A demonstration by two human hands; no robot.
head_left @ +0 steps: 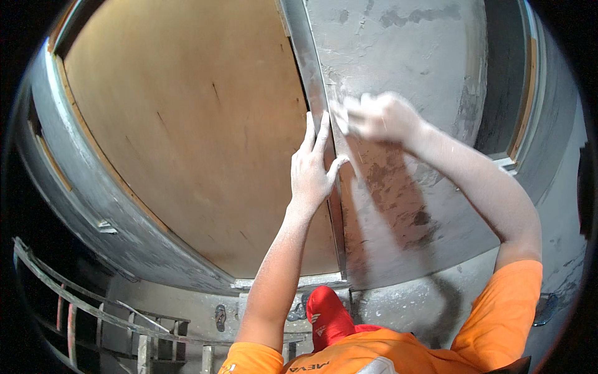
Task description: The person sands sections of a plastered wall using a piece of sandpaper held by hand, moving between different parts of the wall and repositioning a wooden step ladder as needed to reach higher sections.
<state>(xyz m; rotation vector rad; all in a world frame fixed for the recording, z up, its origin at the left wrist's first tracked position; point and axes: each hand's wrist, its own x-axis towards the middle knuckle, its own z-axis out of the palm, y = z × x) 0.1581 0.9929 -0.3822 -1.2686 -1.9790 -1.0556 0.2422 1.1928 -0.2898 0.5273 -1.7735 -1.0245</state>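
Note:
My left hand (313,168), dusted white, lies with its fingers stretched along a grey metal strip (309,62) that runs upright between a wooden panel (187,137) and a plastered wall (398,43). The thumb spreads to the right, beside the wall's edge. Just right of those fingertips, my right hand (386,117) is closed and smeared by motion, also covered in white dust. A small pale piece (339,117) shows at its fingertips, against the wall's edge; the blur hides what kind it is. The plaster is patchy and rough, with shadows falling below my right hand.
A worn wooden ladder (99,311) stands at the lower left. Dark sandals (220,318) lie on the spattered floor (398,311). On the right, a dark opening (503,81) has a wood-edged frame. My foot in a red sock (329,318) shows below.

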